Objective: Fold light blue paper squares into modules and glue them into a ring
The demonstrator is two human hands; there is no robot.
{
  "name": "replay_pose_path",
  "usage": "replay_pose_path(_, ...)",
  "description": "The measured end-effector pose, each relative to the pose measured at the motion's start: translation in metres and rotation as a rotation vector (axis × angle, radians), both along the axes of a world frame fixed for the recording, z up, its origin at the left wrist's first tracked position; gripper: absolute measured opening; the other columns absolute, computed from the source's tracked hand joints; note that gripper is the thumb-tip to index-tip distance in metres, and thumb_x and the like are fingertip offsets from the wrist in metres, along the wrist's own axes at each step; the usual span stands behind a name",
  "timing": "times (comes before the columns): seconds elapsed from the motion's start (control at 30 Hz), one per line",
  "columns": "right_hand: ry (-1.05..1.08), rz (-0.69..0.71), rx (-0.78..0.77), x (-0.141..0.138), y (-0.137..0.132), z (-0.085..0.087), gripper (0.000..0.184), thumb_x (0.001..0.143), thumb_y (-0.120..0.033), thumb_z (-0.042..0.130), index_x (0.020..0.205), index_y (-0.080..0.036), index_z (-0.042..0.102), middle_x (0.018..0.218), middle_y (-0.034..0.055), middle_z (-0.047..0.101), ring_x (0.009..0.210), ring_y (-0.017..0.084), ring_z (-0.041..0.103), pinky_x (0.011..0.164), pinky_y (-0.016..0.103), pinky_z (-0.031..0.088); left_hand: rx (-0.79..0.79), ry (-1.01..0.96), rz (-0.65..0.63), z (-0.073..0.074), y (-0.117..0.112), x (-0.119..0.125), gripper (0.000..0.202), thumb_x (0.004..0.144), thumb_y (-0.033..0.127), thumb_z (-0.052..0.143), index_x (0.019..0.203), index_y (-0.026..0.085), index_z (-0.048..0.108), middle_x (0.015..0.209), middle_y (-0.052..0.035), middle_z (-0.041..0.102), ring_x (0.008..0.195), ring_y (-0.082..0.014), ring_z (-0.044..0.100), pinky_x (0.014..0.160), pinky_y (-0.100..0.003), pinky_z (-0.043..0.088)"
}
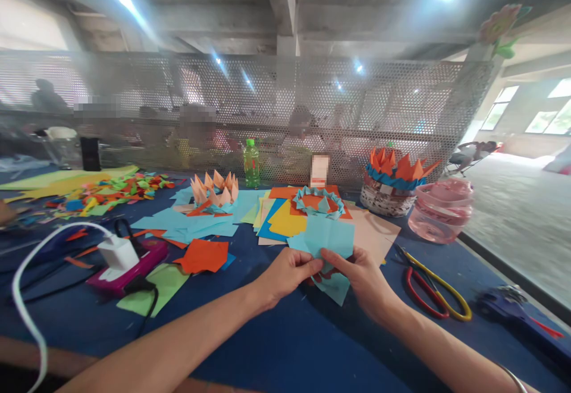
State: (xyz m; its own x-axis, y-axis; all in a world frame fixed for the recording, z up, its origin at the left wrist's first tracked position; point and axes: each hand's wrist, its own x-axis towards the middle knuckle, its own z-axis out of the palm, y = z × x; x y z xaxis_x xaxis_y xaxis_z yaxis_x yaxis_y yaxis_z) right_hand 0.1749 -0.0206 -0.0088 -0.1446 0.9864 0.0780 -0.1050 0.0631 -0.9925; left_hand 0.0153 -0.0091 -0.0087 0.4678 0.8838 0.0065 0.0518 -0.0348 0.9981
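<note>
Both hands pinch a light blue sheet of paper that stands up above the table in the middle of the view. My left hand closes on its lower left side. On the right, my right hand grips it with the thumb in front; the other fingers are partly hidden behind. Another light blue piece shows below the hands. Just beyond stands a ring of folded light blue paper on orange sheets. An orange folded sheet lies to the left.
Scissors with red and yellow handles lie at right, near a blue tool. Behind are a pink jug, a basket with orange paper points, and a green bottle. At left sit a power strip and colourful paper scraps.
</note>
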Motion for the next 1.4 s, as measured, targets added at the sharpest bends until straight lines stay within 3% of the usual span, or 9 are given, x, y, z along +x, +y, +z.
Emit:
replay_pose_path(0.33, 0.032, 0.012, -0.001, 0.0, -0.001, 0.003, 0.037, 0.072, -0.048, 0.067, 0.062, -0.014, 0.057, 0.052, -0.0014, 0.054, 0.051, 0.011, 0.049, 0.052, 0.024, 0.041, -0.06, -0.089, -0.082, -0.002, 0.0, 0.0, 0.037, 0.074, 0.048, 0.064, 0.076, 0.012, 0.073, 0.076, -0.0074, 0.068, 0.068, -0.0139, 0.057, 0.064, -0.024, 0.043)
replay_pose_path(0.73, -0.121, 0.038, 0.097, 0.005, 0.006, 0.001, 0.036, 0.075, -0.05, 0.064, 0.075, -0.014, 0.061, 0.066, 0.0028, 0.061, 0.064, 0.014, 0.056, 0.063, 0.026, 0.044, -0.069, -0.114, 0.03, -0.001, 0.002, -0.001, 0.033, 0.073, 0.045, 0.065, 0.076, 0.013, 0.074, 0.072, -0.0054, 0.066, 0.066, -0.0131, 0.054, 0.063, -0.024, 0.042)
replay_pose_path(0.83, -0.127, -0.001, 0.17, 0.006, 0.01, -0.002, 0.04, 0.076, -0.046, 0.064, 0.101, -0.015, 0.056, 0.074, 0.0037, 0.063, 0.068, 0.015, 0.059, 0.061, 0.025, 0.045, -0.068, -0.133, 0.062, -0.001, 0.003, -0.002, 0.033, 0.074, 0.045, 0.065, 0.08, 0.014, 0.074, 0.08, -0.0066, 0.068, 0.069, -0.0131, 0.055, 0.062, -0.023, 0.041)
replay_pose_path(0.9, -0.122, -0.086, 0.241, 0.008, 0.012, -0.003, 0.06, 0.072, -0.041, 0.069, 0.122, -0.02, 0.042, 0.088, 0.0048, 0.063, 0.075, 0.017, 0.06, 0.061, 0.026, 0.047, -0.071, -0.121, 0.094, 0.0, 0.004, -0.002, 0.032, 0.074, 0.044, 0.065, 0.08, 0.014, 0.073, 0.082, -0.0068, 0.068, 0.069, -0.0126, 0.054, 0.062, -0.023, 0.041)
replay_pose_path(0.97, -0.156, -0.142, 0.319, 0.009, 0.014, -0.004, 0.069, 0.071, -0.038, 0.07, 0.128, -0.025, 0.033, 0.101, 0.0059, 0.06, 0.081, 0.017, 0.06, 0.062, 0.027, 0.048, -0.06, -0.097, 0.109, 0.0, 0.005, -0.002, 0.032, 0.074, 0.044, 0.064, 0.079, 0.014, 0.073, 0.08, -0.0065, 0.068, 0.068, -0.0125, 0.053, 0.062, -0.023, 0.041)
replay_pose_path(1.03, -0.23, -0.122, 0.367, 0.009, 0.015, -0.004, 0.056, 0.075, -0.036, 0.066, 0.123, -0.025, 0.04, 0.103, 0.0059, 0.058, 0.083, 0.017, 0.059, 0.065, 0.027, 0.049, -0.033, -0.068, 0.115, 0.0, 0.005, -0.002, 0.034, 0.074, 0.045, 0.063, 0.077, 0.013, 0.073, 0.075, -0.006, 0.067, 0.067, -0.013, 0.053, 0.061, -0.023, 0.041)
replay_pose_path(1.17, -0.335, -0.041, 0.346, 0.01, 0.015, -0.004, 0.025, 0.08, -0.039, 0.06, 0.095, -0.019, 0.058, 0.09, 0.0042, 0.06, 0.074, 0.015, 0.062, 0.066, 0.028, 0.049, 0.021, -0.022, 0.11, -0.001, 0.005, -0.001, 0.039, 0.073, 0.05, 0.062, 0.075, 0.013, 0.072, 0.072, -0.0058, 0.066, 0.066, -0.0146, 0.053, 0.06, -0.024, 0.041)
replay_pose_path(1.4, -0.289, -0.012, 0.22, 0.01, 0.013, -0.005, 0.032, 0.078, -0.049, 0.06, 0.08, -0.017, 0.056, 0.067, 0.0018, 0.065, 0.064, 0.016, 0.061, 0.062, 0.027, 0.047, 0.007, 0.017, 0.1, -0.003, 0.004, -0.002, 0.038, 0.074, 0.05, 0.061, 0.072, 0.013, 0.07, 0.065, -0.0029, 0.062, 0.055, -0.011, 0.05, 0.058, -0.024, 0.038)
